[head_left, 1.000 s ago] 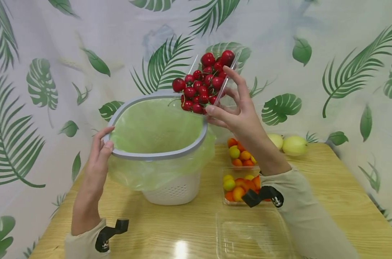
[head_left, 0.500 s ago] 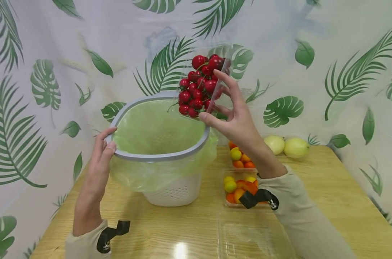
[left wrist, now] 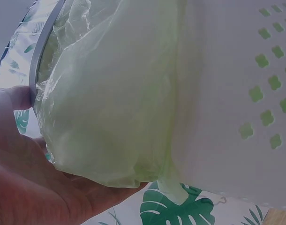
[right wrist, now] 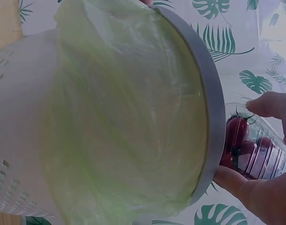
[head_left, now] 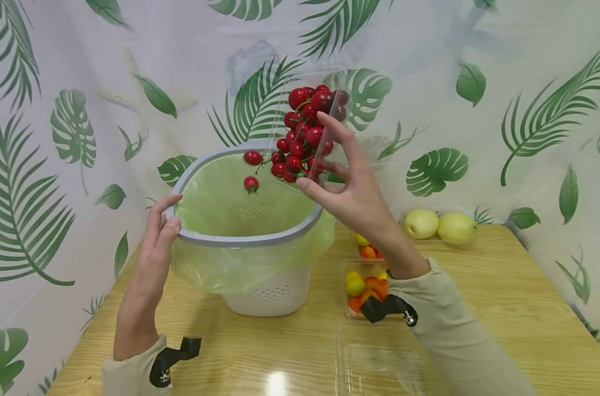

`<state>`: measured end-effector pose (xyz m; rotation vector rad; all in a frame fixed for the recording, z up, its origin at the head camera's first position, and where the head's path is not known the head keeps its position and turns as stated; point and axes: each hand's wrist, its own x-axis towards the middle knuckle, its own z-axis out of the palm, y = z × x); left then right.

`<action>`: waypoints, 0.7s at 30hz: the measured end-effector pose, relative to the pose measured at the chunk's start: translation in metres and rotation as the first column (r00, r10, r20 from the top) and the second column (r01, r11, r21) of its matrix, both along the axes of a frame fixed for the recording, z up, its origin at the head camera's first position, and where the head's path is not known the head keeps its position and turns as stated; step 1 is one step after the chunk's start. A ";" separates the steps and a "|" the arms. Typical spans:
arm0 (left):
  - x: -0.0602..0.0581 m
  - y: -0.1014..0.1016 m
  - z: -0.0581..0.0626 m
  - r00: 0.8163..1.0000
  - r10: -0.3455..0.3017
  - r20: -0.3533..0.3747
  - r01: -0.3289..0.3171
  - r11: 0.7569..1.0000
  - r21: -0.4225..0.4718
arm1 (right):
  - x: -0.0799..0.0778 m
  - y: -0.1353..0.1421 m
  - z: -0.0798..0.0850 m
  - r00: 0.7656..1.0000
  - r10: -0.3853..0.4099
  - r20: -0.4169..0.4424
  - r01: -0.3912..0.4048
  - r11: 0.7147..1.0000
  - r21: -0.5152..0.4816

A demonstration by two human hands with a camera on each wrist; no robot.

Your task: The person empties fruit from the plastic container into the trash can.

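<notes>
A white perforated trash bin (head_left: 270,297) with a grey rim stands lifted or tilted toward me, lined with a light green plastic bag (head_left: 215,192). My left hand (head_left: 153,253) grips its rim at the left, the thumb (left wrist: 22,97) on the rim in the left wrist view. Over the far right rim, my right hand (head_left: 354,192) holds a clear plastic box (head_left: 324,148) by its side, tipped toward the bin. Small red cherry tomatoes (head_left: 300,135) with green stems fill the box. Two tomatoes (head_left: 251,184) are in the air above the bin's mouth.
Two clear boxes of small orange and yellow fruits (head_left: 355,286) stand right of the bin, partly behind my right arm. Pale yellow-green fruits (head_left: 456,228) sit at the back right. A clear plastic tray (head_left: 379,368) lies near the front of the wooden table (head_left: 230,352).
My right hand has moved left and slightly down, tipping the box further over the bin. Two tomatoes have dropped out. My left hand keeps its grip on the rim.
</notes>
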<state>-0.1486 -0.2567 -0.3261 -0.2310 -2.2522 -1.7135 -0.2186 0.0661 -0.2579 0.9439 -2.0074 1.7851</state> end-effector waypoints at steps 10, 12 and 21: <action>0.000 0.000 -0.001 1.000 -0.003 0.002 0.003 1.000 0.012 | 0.003 -0.007 -0.003 0.997 -0.059 -0.053 0.062 0.997 0.047; 0.000 0.000 -0.001 1.000 -0.007 0.002 0.007 1.000 0.015 | 0.004 -0.008 -0.003 0.996 -0.070 -0.061 0.074 0.996 0.054; -0.001 -0.001 -0.001 1.000 -0.018 -0.011 0.018 1.000 0.010 | 0.005 -0.012 -0.005 0.983 -0.119 -0.138 0.133 0.987 0.096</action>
